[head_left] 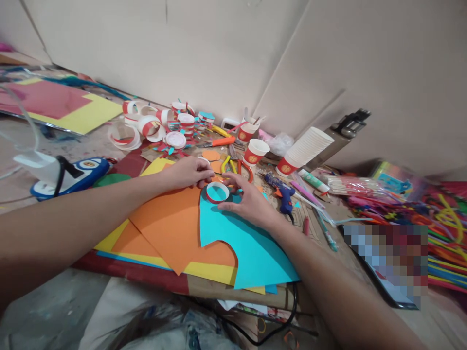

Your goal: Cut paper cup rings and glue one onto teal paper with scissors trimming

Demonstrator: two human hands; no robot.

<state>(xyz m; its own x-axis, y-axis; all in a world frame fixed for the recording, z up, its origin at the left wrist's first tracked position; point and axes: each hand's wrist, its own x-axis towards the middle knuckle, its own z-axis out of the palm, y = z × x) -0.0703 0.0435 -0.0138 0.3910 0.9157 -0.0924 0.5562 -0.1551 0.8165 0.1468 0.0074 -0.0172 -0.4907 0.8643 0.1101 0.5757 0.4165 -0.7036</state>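
- At the far-left corner of a turquoise sheet (251, 248), a small red ring with a white rim (216, 200) sits on the paper, turquoise showing in its mouth.
- Just beyond that corner of the turquoise sheet, the person's left hand (200, 172) bends its fingers close beside the ring; whether they pinch anything cannot be told.
- Over the far edge of the turquoise sheet, the right hand (243, 197) curves around the ring's other side, thumb and fingers parted; contact with the ring is unclear.
- Beneath and left of the turquoise sheet, whose near edge bears a curved cutout, orange sheets (168, 218) overlap a yellow sheet (226, 273).
- Beyond the turquoise sheet, orange discs (211, 155) lie near a red-and-white paper cup (256, 152); farther left, cut cup pieces (149, 127) crowd together.
- Beyond and to the right of the turquoise sheet, a blue glue gun (286, 194) lies on the work surface, with a leaning stack of paper cups (308, 148) and a dark bottle (333, 141) behind.
- Well to the right of the turquoise sheet, a device with a blurred screen (383, 267) lies beside colorful craft stems (441, 233).
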